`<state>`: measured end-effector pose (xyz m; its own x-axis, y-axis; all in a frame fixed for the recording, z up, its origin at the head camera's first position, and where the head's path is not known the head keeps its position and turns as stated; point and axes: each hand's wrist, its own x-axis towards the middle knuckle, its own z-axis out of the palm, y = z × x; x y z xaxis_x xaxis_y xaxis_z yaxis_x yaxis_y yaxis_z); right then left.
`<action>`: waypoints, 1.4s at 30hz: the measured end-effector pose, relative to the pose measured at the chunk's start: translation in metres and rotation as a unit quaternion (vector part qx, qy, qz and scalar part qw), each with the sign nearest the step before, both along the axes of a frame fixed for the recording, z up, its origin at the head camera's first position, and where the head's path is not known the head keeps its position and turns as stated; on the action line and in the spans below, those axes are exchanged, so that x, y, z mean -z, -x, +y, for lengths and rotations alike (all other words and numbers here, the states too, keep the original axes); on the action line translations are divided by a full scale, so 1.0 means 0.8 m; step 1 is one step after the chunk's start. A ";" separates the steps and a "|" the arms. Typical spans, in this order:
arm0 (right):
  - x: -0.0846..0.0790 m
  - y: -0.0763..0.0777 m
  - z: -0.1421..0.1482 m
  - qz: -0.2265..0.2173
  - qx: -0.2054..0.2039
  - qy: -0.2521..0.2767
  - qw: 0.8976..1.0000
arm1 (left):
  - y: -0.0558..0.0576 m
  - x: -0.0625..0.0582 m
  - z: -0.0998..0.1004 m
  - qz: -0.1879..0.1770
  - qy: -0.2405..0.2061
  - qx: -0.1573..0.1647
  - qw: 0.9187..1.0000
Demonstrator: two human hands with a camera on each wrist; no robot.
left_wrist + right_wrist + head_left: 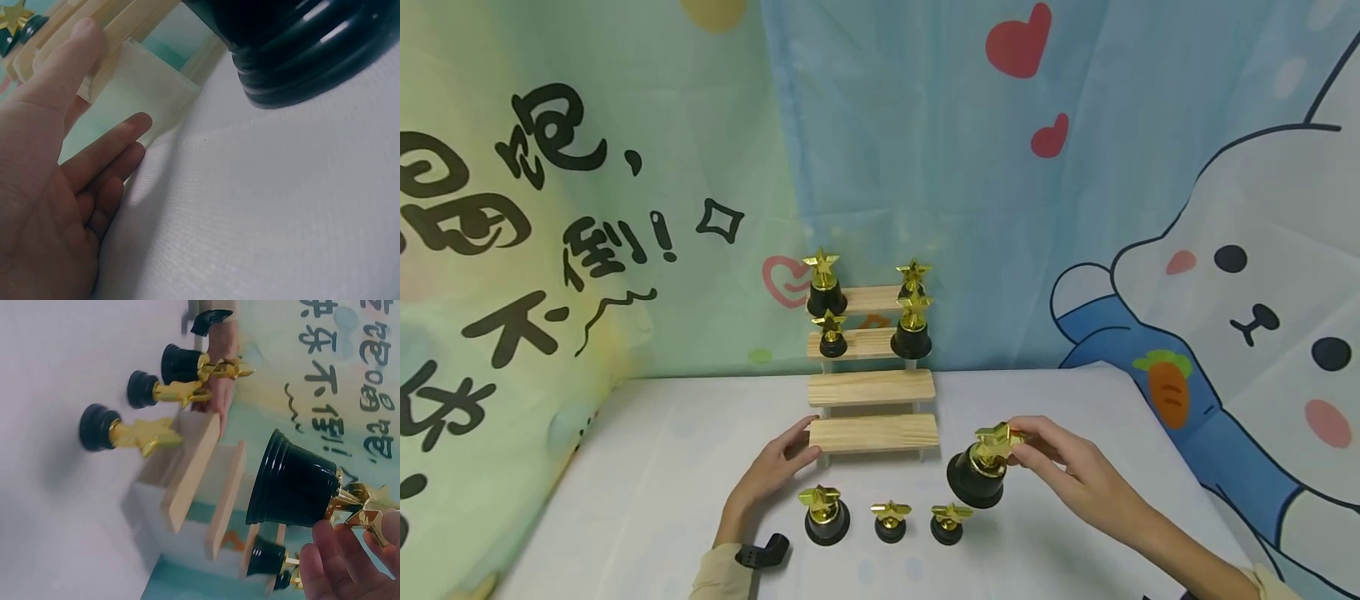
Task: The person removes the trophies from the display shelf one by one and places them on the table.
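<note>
Currently, three trophies stand in a row nearest, before the stand (872, 390): a large trophy (826, 518) at left, then a small middle trophy (891, 523) and a small right trophy (950, 525). Beyond, the third plank (868, 343) bears a small trophy (831, 335) left and a large one (912, 327) right; the top plank (872, 298), farthest, bears a large one (824, 285) left and a starred one (913, 271) right, partly hidden. Surface: white-covered table (662, 467). Behind: printed backdrop (910, 167) with black lettering, hearts, and a rabbit (1262, 275) at right. Grip: left hand (772, 467) touches the left end of the lowest plank (874, 433), fingers loosely extended, thumb apart. Right hand (1063, 467) pinches the gold star of the held trophy (985, 467), which is tilted, above the table, right of the stand's near end.
</note>
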<state>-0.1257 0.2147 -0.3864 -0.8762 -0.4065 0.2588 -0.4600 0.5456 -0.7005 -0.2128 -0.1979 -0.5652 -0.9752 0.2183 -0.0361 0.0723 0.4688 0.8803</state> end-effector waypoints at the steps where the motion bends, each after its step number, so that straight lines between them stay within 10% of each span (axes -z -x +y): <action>1: 0.001 -0.001 0.005 0.005 0.004 -0.003 1.000 | 0.000 0.000 0.000 -0.001 0.000 -0.002 1.000; 42: 0.096 -0.005 0.054 -0.126 0.053 -0.050 0.989 | 0.002 -0.003 -0.001 -0.019 -0.004 -0.002 1.000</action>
<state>-0.1216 0.2579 -0.4629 -0.9472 -0.3205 -0.0105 -0.2133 0.6541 -0.7257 -0.2147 -0.1983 -0.5628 -0.9740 0.2148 -0.0722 0.0363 0.4623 0.8860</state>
